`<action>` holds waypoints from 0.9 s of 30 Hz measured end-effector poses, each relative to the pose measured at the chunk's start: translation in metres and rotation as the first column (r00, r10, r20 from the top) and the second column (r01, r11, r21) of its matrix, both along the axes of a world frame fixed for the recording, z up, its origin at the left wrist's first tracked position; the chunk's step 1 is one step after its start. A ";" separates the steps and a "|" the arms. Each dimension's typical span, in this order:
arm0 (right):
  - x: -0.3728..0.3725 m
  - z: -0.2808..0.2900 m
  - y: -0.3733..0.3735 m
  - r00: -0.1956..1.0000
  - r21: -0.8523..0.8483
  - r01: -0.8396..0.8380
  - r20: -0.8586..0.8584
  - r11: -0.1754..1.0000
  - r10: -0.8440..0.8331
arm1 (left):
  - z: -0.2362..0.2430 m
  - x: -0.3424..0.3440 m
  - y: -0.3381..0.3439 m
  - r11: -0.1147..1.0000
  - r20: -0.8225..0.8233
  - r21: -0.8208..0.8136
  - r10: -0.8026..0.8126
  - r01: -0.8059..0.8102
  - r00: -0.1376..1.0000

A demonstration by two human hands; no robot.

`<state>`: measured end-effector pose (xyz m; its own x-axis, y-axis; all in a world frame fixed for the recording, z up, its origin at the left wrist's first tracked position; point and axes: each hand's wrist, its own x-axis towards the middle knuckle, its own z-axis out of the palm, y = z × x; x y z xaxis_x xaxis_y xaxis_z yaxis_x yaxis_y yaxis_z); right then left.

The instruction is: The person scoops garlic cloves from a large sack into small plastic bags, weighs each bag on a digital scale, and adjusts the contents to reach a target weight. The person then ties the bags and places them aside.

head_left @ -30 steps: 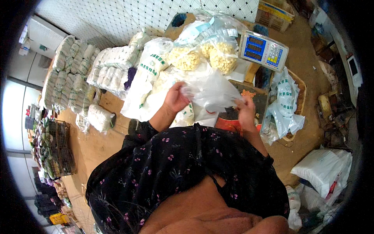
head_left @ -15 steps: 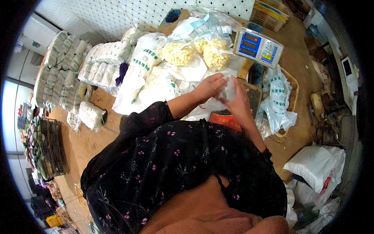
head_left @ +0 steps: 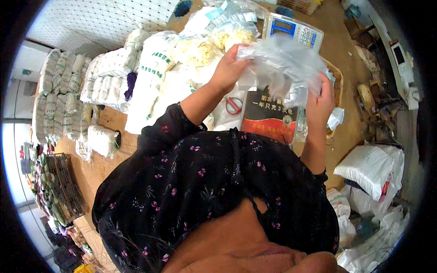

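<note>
I hold a clear plastic bag stretched between my two hands, above the front of the work surface. My left hand grips its left end, and my right hand grips the right end, with fingers closed on it. Just beneath lie a pair of red-handled scissors and a dark printed box with a red band. Behind my left hand are bags of pale yellow pieces and a white printed bag. A scale with a blue display stands behind the plastic bag, partly covered by it.
Wrapped white packs are stacked at the left, above a wire crate of greenish goods. A tray is partly hidden at the right. Large white sacks lie at the lower right. A patterned white wall borders the back left.
Both hands were together half a second ago; now they are apart and higher, spreading the plastic bag across the front of the scale. The scissors have come into clearer view.
</note>
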<state>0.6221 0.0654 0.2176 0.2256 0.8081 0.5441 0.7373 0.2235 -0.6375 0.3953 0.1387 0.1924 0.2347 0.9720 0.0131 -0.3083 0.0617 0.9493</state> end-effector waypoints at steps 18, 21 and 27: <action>0.080 -0.160 0.019 0.973 -0.942 -0.178 -0.126 0.284 0.192 | -0.209 0.027 0.051 0.660 -0.480 -0.687 -0.727 0.304 0.492; 0.100 -0.207 0.020 0.981 -0.891 -0.012 0.076 0.454 0.176 | -0.156 0.042 0.038 0.684 -0.546 -0.706 -0.689 0.182 0.477; 0.048 -0.125 -0.017 0.979 -0.608 0.012 0.169 0.794 0.115 | -0.112 0.030 -0.012 0.852 -0.866 0.397 0.225 0.342 0.446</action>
<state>0.6698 0.0482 0.0923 0.1193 0.9924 -0.0312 0.8543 -0.1186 -0.5060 0.4249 0.1268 0.0806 0.4477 0.8744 0.1869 0.6690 -0.4663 0.5788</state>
